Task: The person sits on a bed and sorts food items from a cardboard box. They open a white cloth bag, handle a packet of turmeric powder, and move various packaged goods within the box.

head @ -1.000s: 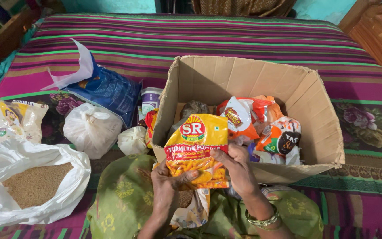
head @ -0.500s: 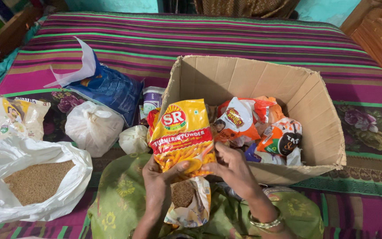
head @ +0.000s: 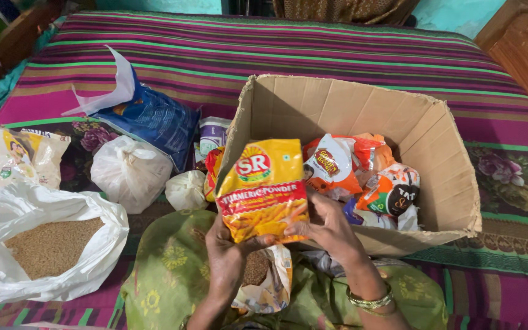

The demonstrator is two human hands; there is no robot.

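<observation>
Yellow packet [head: 263, 189] held in both hands [head: 230, 253] [head: 328, 229] over box [head: 453, 183] near edge, swung back right and levelled since half a second ago, cloth [head: 166, 269] at six o'clock, grain bag [head: 44, 244] at nine.

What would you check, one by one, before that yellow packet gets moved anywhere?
1. Both hands on the yellow packet: ok; left hand holds its bottom edge, right hand its lower right corner.
2. Packet sealed: cannot tell; no tear shows on its front.
3. Room in the cardboard box: ok; the packets fill only its floor.
4. Open white bag of grain out of the way: ok; it lies well to the left.
5. Opened packet on the lap, under the hands: not ok; it could spill.
</observation>
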